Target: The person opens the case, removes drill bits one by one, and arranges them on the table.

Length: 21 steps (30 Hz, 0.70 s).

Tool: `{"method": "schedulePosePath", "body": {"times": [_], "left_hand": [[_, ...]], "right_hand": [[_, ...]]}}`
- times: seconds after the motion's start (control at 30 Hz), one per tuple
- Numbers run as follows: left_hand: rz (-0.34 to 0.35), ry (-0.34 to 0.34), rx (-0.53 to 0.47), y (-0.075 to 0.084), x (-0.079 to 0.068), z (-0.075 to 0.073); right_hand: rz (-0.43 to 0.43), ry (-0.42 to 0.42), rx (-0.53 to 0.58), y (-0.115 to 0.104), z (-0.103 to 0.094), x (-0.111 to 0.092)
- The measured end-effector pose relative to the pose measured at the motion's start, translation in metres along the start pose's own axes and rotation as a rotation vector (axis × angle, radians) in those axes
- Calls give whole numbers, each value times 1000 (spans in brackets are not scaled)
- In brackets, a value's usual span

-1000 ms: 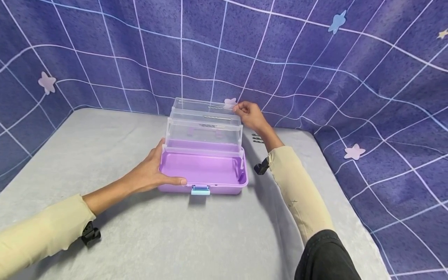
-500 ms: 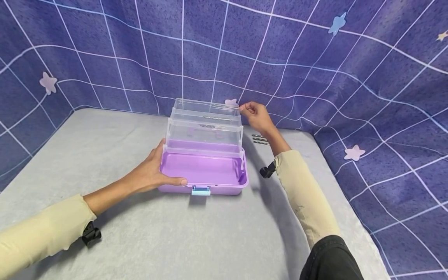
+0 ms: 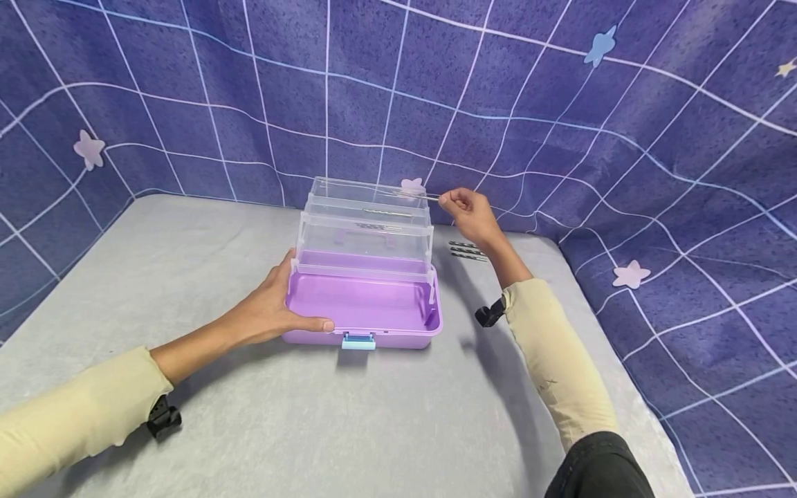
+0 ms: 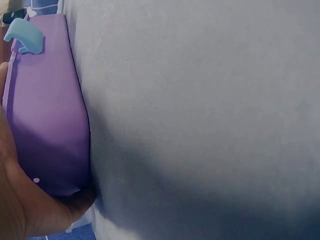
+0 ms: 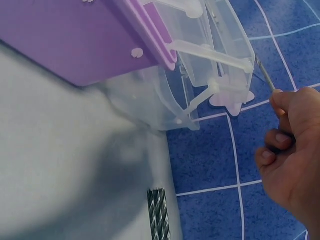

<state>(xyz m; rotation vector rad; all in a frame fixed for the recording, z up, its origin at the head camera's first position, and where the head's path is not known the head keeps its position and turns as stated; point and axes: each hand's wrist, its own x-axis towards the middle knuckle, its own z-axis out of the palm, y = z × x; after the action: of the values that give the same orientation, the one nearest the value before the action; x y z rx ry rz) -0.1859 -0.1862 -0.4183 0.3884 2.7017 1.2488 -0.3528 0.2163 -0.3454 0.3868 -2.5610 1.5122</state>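
Note:
A purple box (image 3: 398, 340) with a blue latch (image 3: 358, 342) stands open, its clear stepped trays (image 3: 349, 238) raised behind the base. My left hand (image 3: 264, 311) grips the box's left front corner, thumb along the front rim. My right hand (image 3: 473, 214) pinches a thin drill bit (image 3: 432, 198) by its end; the bit's other end reaches over the top tray's right side. In the right wrist view the drill bit (image 5: 265, 73) points from thumb and finger toward the tray edge. Another bit (image 3: 387, 212) lies in the middle tray, and several more (image 3: 378, 226) in the lower one.
Several dark, thicker drill bits (image 3: 467, 251) lie side by side on the grey cloth surface (image 3: 373, 429), right of the box. A blue grid-patterned curtain (image 3: 261, 83) with star shapes hangs behind and to the right.
My right hand has moved right, away from the top tray's edge, drawing the thin drill bit along so more of it shows. The left hand keeps its hold on the box.

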Motion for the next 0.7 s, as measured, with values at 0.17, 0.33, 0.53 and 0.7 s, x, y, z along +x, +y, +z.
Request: {"method": "schedulePosePath", "body": {"times": [0.17,0.33,0.53,0.7], "left_hand": [[-2,0,-5,0,1,0],[-4,-2,-1,-1,1,0],[1,-3,1,-1,1,0],[2,-2,-3,-1,1,0]], "right_hand": [[-24,13,3,6,-5,-4],[-11,18,11,12,-9,-8],[-1,26,31,14,-15,-15],[7,41,46,18,-23,-19]]}}
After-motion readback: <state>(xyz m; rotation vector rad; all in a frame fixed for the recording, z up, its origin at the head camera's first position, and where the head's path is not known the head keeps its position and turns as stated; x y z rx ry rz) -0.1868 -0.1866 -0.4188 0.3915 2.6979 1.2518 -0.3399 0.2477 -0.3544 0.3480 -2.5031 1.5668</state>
